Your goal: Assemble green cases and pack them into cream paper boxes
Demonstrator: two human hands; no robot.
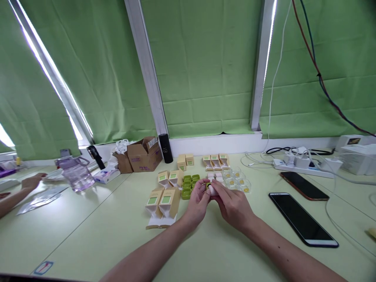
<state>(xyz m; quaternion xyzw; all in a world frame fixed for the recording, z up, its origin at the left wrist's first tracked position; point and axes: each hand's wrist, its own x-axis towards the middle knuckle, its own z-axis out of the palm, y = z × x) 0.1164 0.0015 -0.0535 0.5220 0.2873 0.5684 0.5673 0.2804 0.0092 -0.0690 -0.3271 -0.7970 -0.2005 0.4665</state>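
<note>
While left hand and right hand grasp a white-and-green item, alignment matters.
Light, even fingertip pressure appears advisable.

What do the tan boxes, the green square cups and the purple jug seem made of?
Tan boxes: probably thin matte card, given the crisp folds and white flaps.
Green square cups: likely moulded plastic or silicone, with smooth walls and rounded corners; the look leaves it open.
Purple jug: see-through and glossy with highlights; perhaps plastic, though glass is possible.
</note>
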